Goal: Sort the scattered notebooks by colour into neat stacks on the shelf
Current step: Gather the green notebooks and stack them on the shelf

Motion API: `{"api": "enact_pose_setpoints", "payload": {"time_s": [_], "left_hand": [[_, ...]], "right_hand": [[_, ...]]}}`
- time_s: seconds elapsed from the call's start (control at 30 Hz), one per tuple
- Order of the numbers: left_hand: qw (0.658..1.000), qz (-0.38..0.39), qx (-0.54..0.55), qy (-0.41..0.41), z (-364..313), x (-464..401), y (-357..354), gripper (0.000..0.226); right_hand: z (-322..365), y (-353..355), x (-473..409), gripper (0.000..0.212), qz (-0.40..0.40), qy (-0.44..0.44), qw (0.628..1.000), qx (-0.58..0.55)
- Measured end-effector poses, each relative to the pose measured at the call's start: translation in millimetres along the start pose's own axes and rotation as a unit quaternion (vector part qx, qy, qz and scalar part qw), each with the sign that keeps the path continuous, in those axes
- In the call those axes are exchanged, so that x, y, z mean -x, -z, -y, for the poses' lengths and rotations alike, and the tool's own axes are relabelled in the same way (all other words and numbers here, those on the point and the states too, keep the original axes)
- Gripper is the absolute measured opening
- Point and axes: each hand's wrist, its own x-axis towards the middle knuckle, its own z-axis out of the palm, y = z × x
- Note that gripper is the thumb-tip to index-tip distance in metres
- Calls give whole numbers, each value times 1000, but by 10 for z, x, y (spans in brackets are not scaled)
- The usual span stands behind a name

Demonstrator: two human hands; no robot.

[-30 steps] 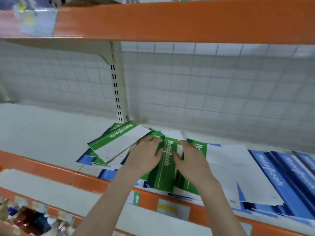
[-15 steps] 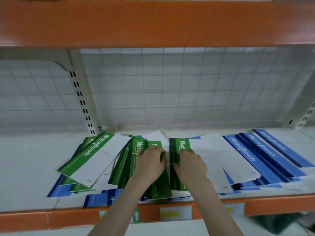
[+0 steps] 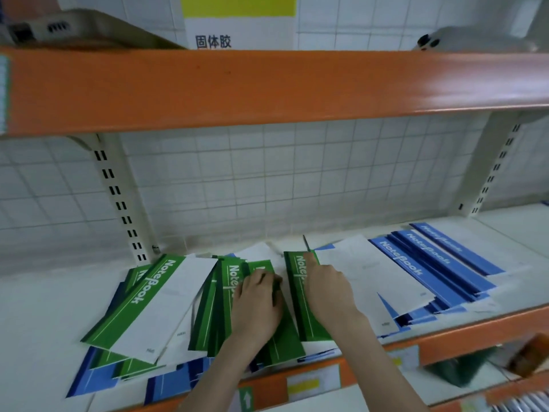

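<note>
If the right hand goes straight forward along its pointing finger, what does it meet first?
Probably nothing soon: the right hand points along the green notebook under it, toward the white grid back wall. Depth is unclear.

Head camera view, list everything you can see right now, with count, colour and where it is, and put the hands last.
green notebooks: several, exact count unclear, green and white covers, fanned out loosely at left and centre of the shelf
blue notebooks: several, blue and white, overlapping in a slanted row at right; more blue ones poke out under the green pile at front left
shelf: one, white board with an orange front edge
upper beam: one, orange, across the top
uprights: two, cream, slotted, left and right against the grid back panel
sign: one, white with a yellow band, above the beam
left hand: resting on the centre green pile, fingers curled at a cover edge
right hand: on a green notebook beside it
</note>
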Motion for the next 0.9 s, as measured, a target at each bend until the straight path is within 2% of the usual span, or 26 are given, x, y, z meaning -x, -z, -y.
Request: {"api": "enact_pose_setpoints", "payload": {"time_s": [0.1,0.2,0.33,0.4,0.73,0.8,0.9], "left_hand": [[1000,-2,2,-1,1,23,-16,33],[1000,-10,10,0,2,24,-23,33],[999,-26,43,11,15,21,-12,33],[998,-37,50,11,17,25,-9,32],[999,-39,34,17,24,32,-24,37],[997,-49,41,34,26,29,-20,40],[988,-92,101,69,17,24,15,42]], "right_hand": [[-92,44,-10,23,-5,-37,998,-47],[-38,5,11,24,-6,-32,997,-73],[105,-75,34,41,14,-24,999,-25],[133,-79,31,42,24,-32,999,-14],[143,-54,31,20,6,-17,1000,-16],[121,-72,13,34,0,-7,1000,3],[97,-75,24,68,2,21,1000,5]]}}
